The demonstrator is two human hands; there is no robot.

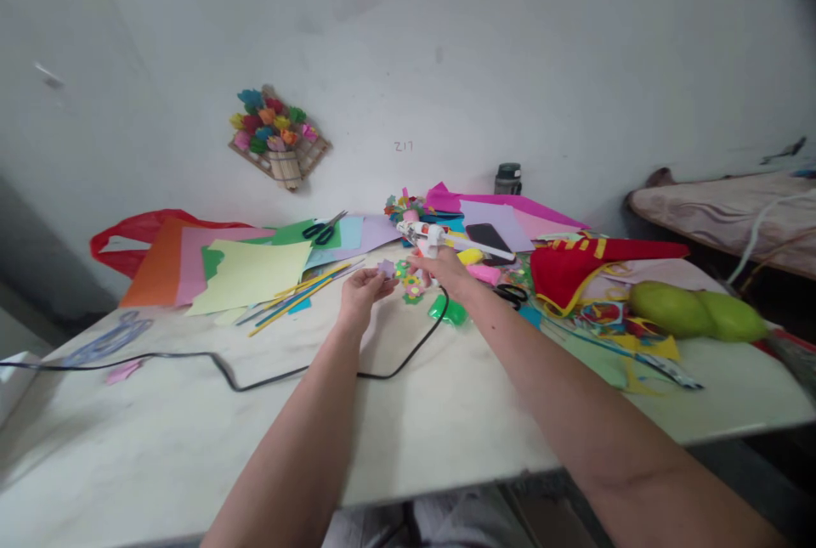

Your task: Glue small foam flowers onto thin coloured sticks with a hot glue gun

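Observation:
Between the fingertips of my left hand (365,291) is a small purple paper flower (386,269). My right hand (439,268) is wrapped round a white glue gun (431,235), which has a pale glue stick (481,245) jutting from its back. The gun's nozzle points left, above and to the right of the purple flower. Under and between my hands lie green and yellow paper flowers (410,283). A black cord (388,375) runs from the gun across the table to the left. Close to my right wrist is a green packet (447,310).
Coloured paper sheets (255,272), scissors (325,229) and yellow and blue strips (297,302) lie to the left. A phone (490,242), more scissors (512,294), red cloth (577,272) and green fruit (694,310) lie right. A bottle (508,179) stands by the wall.

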